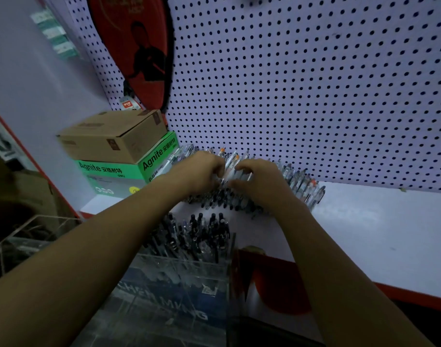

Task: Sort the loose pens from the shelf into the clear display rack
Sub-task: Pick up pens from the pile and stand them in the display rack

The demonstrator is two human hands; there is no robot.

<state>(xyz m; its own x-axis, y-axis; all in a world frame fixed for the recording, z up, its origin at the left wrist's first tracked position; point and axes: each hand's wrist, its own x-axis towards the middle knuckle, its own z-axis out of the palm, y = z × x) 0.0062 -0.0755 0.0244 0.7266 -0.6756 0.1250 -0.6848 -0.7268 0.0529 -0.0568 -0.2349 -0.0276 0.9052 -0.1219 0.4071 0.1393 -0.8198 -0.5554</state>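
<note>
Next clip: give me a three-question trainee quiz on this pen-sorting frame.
1. True or false: both hands work at the pile of loose pens on the white shelf.
2. What sits on the green Agnite box?
3. The clear acrylic display rack is: A) without pens, B) holding dark pens upright.

Key: 1. True: left hand and right hand curl their grip on pens. 2. A brown cardboard box. 3. B.

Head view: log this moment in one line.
left hand, right hand: both grip loose pens | shelf | display rack: partly filled
</note>
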